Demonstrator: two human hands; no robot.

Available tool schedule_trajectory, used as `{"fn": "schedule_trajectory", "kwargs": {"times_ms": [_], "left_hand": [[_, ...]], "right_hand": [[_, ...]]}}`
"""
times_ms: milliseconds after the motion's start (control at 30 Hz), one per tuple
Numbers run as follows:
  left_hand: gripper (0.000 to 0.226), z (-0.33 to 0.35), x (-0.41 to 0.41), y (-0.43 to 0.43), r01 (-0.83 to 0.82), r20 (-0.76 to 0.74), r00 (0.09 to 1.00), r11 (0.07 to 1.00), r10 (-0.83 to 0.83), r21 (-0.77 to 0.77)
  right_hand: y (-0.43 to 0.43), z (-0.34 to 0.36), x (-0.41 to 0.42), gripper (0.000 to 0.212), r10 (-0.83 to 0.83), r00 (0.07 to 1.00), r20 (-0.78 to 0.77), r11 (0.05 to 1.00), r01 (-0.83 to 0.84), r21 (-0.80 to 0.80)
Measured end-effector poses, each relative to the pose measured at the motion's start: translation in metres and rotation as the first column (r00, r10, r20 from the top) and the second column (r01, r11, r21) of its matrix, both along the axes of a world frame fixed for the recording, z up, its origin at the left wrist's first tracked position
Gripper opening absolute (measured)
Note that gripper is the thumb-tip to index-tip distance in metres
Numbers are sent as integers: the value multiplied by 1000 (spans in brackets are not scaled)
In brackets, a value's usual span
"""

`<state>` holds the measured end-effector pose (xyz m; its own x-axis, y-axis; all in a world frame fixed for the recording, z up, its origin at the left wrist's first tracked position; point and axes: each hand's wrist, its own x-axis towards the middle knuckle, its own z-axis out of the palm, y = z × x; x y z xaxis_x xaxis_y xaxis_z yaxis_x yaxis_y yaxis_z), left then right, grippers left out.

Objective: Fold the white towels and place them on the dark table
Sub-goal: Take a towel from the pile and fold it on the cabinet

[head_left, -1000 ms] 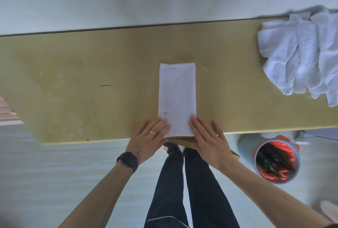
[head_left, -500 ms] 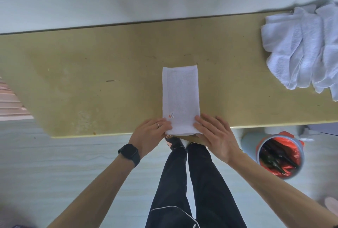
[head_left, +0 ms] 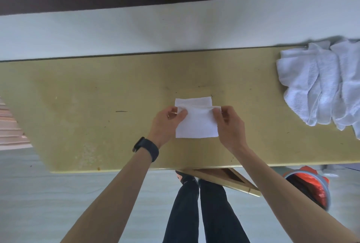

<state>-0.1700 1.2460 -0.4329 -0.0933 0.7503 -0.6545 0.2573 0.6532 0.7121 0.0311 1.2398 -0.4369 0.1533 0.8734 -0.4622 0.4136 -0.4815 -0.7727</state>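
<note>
Head view: towel pile (head_left: 319, 84) lies well right of pinched towel (head_left: 196, 125).

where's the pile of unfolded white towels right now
In the head view, the crumpled pile of white terry towels lies at the right end of the yellowish tabletop, well right of the half-folded white towel at centre.

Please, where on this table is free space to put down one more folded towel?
The widest bare patch of the table lies between the left hand and the table's left edge. A narrower one lies between the right hand and the towel pile. Crowded: the middle, where both hands hold the folded towel, and the right end.
</note>
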Motion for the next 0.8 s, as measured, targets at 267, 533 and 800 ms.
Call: {"fn": "schedule_trajectory", "kwargs": {"times_ms": [267, 533, 800], "left_hand": [[33, -23, 13, 15, -113, -211, 972, 993, 101, -44], [28, -27, 14, 26, -141, -249, 960, 989, 127, -40], [27, -28, 18, 29, -113, -327, 939, 994, 103, -10]], "right_hand": [[32, -26, -15, 29, 34, 978, 204, 999, -25, -48], [43, -33, -18, 34, 90, 925, 368, 993, -55, -104], [46, -35, -21, 32, 109, 881, 460, 993, -73, -95]]}}
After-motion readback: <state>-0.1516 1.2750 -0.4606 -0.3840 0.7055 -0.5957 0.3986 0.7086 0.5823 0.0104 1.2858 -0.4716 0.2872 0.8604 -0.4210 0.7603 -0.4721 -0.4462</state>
